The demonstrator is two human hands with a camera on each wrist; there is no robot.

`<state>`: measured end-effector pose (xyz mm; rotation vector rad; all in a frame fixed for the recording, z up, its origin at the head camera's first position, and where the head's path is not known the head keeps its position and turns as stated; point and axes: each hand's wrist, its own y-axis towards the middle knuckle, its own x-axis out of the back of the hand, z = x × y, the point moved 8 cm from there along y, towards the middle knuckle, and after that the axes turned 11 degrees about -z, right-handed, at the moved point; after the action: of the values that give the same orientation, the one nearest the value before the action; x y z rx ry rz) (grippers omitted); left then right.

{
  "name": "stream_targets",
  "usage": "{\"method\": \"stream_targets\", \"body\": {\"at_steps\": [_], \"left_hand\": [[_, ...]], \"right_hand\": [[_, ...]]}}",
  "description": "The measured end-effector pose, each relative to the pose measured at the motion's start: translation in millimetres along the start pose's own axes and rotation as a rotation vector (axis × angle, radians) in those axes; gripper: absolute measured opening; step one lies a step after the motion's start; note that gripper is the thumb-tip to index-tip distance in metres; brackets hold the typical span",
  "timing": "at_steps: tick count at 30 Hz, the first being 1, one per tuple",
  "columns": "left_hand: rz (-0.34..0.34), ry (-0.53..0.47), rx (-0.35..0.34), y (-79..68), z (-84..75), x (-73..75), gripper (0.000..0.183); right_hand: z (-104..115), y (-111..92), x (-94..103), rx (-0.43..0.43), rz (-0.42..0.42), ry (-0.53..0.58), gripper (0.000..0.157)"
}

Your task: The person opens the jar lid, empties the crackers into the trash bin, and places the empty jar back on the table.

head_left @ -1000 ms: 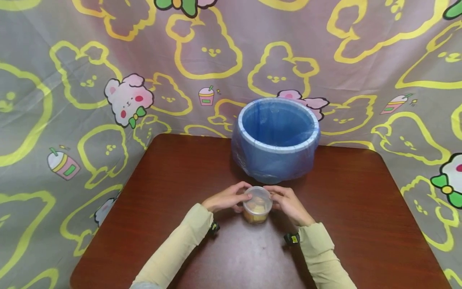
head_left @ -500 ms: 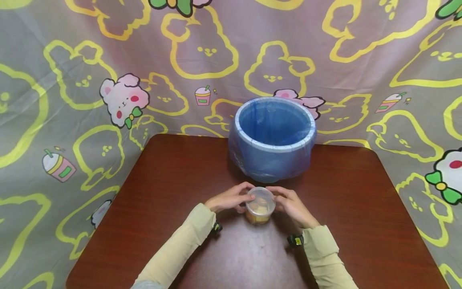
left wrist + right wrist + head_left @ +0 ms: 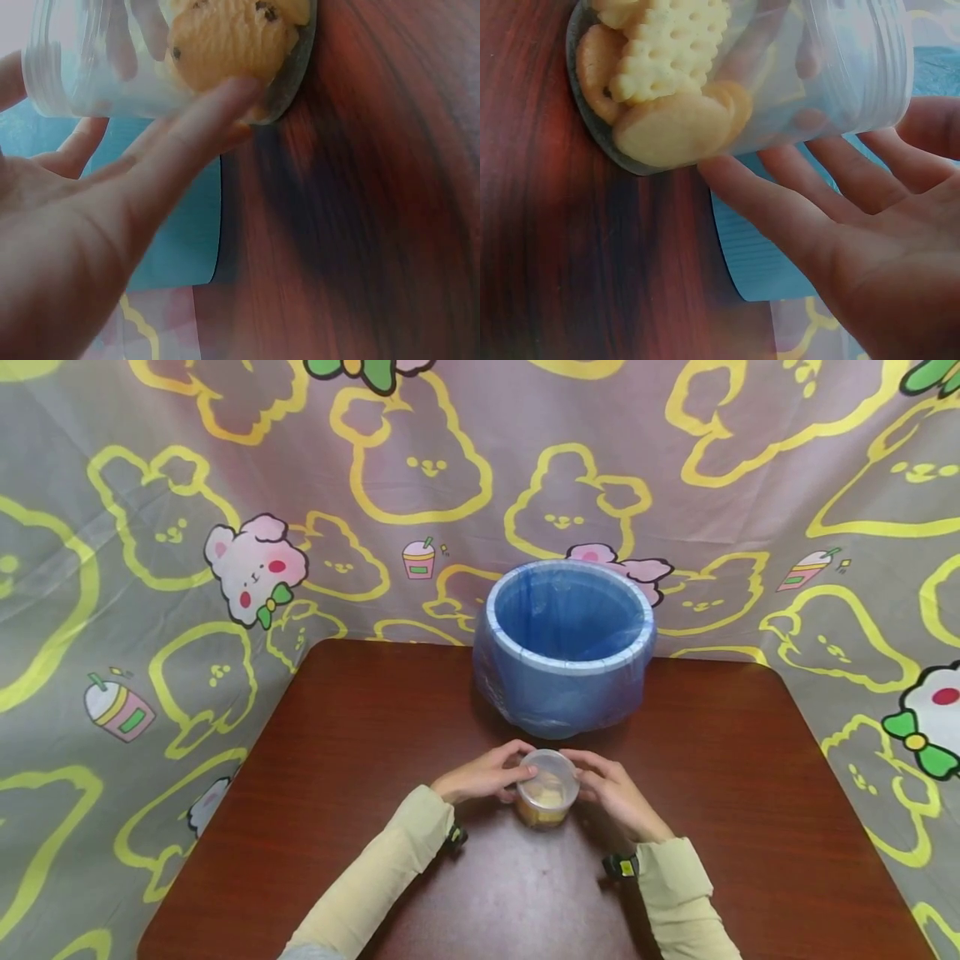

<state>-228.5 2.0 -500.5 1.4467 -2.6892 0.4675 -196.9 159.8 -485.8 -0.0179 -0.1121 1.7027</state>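
A small clear plastic jar (image 3: 551, 787) with a pale, see-through lid stands upright on the table, between both hands. Several biscuits (image 3: 671, 52), round ones and a scalloped yellow one, lie at its bottom. From the left side, my left hand (image 3: 487, 774) grips the jar, with the thumb over the lid's edge. In the left wrist view, its fingers (image 3: 187, 135) lie along the jar's wall. My right hand (image 3: 618, 793) holds the opposite side, fingers (image 3: 780, 195) spread along the wall and the thumb near the rim. The far fingertips are partly hidden behind the jar.
A round blue bin (image 3: 562, 697) lined with a thin blue plastic bag stands just behind the jar. The brown wooden table (image 3: 360, 718) has rounded corners. A patterned curtain (image 3: 420, 460) hangs round its back and sides.
Both hands and the jar have shifted slightly to the right relative to the bin. The head view has turned slightly. The hold on the jar looks unchanged.
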Motion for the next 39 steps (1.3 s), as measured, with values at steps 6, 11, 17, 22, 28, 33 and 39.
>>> {"method": "stream_targets", "body": {"at_steps": [6, 11, 17, 22, 28, 33, 39], "left_hand": [[-0.055, 0.148, -0.102, -1.4, -2.7, 4.0, 0.04], [-0.145, 0.253, -0.226, -5.4, -14.3, 6.9, 0.039], [-0.221, 0.387, -0.385, -16.2, -33.9, 4.7, 0.045], [-0.242, 0.572, -0.547, -26.9, -50.0, -1.3, 0.058], [-0.188, 0.648, -0.631, -31.2, -58.1, -11.7, 0.075], [-0.157, 0.701, -0.656, -29.5, -57.9, -18.5, 0.082], [-0.129, 0.704, -0.676, -25.7, -57.6, -22.9, 0.085]], "right_hand": [[-2.7, -2.3, 1.4, 0.054, -0.025, -0.112, 0.041], [-3.7, -8.7, 1.7, 0.111, -0.033, -0.249, 0.057], [-3.9, -17.2, -4.6, 0.162, 0.03, -0.244, 0.085], [-5.2, -19.7, -4.8, 0.191, 0.017, -0.255, 0.092], [-10.1, -20.5, -6.4, 0.193, -0.006, -0.24, 0.095], [-12.7, -21.4, -10.1, 0.192, -0.016, -0.217, 0.096], [-14.0, -22.0, -13.2, 0.19, -0.017, -0.201, 0.095]]}}
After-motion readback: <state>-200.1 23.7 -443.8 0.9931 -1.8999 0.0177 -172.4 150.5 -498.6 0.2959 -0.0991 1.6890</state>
